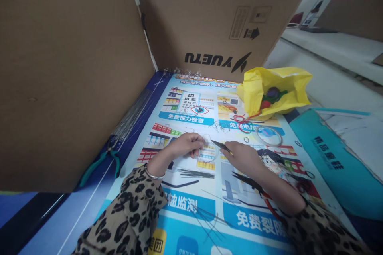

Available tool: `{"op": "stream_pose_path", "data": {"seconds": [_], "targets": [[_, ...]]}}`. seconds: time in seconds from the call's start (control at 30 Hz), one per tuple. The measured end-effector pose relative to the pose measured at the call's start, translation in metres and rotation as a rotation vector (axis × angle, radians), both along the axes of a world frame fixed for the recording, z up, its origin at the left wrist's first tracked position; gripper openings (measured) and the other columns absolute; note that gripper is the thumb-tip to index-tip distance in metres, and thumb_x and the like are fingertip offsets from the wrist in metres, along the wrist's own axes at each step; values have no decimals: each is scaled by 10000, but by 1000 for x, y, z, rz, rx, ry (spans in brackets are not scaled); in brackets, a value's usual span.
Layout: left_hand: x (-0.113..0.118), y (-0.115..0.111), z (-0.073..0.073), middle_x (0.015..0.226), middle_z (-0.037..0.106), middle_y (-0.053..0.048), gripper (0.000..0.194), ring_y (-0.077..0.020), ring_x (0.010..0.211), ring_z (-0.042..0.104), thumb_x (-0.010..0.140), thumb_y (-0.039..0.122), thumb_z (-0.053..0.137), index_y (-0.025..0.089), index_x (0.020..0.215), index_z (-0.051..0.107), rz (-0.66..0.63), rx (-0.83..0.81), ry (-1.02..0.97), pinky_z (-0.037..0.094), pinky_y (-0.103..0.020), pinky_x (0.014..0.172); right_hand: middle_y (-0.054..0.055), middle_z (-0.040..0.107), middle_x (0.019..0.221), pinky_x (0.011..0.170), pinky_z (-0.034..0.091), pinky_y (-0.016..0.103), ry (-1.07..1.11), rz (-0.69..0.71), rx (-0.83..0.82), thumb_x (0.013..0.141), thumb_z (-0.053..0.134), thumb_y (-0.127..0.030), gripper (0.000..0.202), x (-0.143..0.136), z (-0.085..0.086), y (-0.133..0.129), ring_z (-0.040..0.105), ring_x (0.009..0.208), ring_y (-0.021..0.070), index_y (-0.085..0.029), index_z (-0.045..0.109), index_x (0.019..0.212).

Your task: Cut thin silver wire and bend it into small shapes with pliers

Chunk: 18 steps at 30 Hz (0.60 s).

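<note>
My left hand (189, 144) is closed, thumb and fingers pinched on a thin wire loop (217, 155) that is faint against the printed poster. Just right of it, my right hand (242, 157) is wrapped round a slim black pointed tool (220, 144), whose exact kind I cannot make out. The tool's tip points left, close to the loop and the left fingers. Short dark wire pieces (196, 173) lie below the left hand. Black-bladed scissors (248, 181) with red handles rest partly hidden under my right forearm.
Cardboard walls (194, 16) rise at the left and back. Green-handled pliers (111, 154) lie left beside a bundle of wires (131, 117). A yellow bag (251, 91) with coloured items, a clear ring-shaped roll (269, 135) and a teal box (329, 159) are on the right.
</note>
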State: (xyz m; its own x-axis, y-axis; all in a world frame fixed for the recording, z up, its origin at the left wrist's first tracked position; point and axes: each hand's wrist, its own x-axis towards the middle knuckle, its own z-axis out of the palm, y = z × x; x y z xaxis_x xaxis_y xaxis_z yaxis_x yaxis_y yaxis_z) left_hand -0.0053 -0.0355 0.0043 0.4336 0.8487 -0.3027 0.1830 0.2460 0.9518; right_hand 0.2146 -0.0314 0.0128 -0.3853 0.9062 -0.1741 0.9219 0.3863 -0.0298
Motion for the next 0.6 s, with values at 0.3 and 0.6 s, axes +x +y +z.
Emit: {"op": "stream_pose_path", "data": {"seconds": [0.3, 0.6], "targets": [[5, -1, -6, 436, 491, 48, 223, -55, 352, 430, 762, 369, 516, 148, 742, 537, 25, 64, 79, 319, -152, 363, 46, 616, 875, 576, 306, 243, -17, 13, 50, 886, 331, -402, 305, -2, 0, -3, 575, 804, 158, -194, 554, 894], [5, -2, -2, 471, 535, 21, 187, -60, 357, 459, 730, 320, 550, 136, 702, 530, 88, 5, 22, 356, -166, 372, 49, 601, 908, 572, 294, 239, -26, -3, 71, 894, 299, -432, 340, 0, -3, -5, 564, 819, 156, -193, 540, 908]]}}
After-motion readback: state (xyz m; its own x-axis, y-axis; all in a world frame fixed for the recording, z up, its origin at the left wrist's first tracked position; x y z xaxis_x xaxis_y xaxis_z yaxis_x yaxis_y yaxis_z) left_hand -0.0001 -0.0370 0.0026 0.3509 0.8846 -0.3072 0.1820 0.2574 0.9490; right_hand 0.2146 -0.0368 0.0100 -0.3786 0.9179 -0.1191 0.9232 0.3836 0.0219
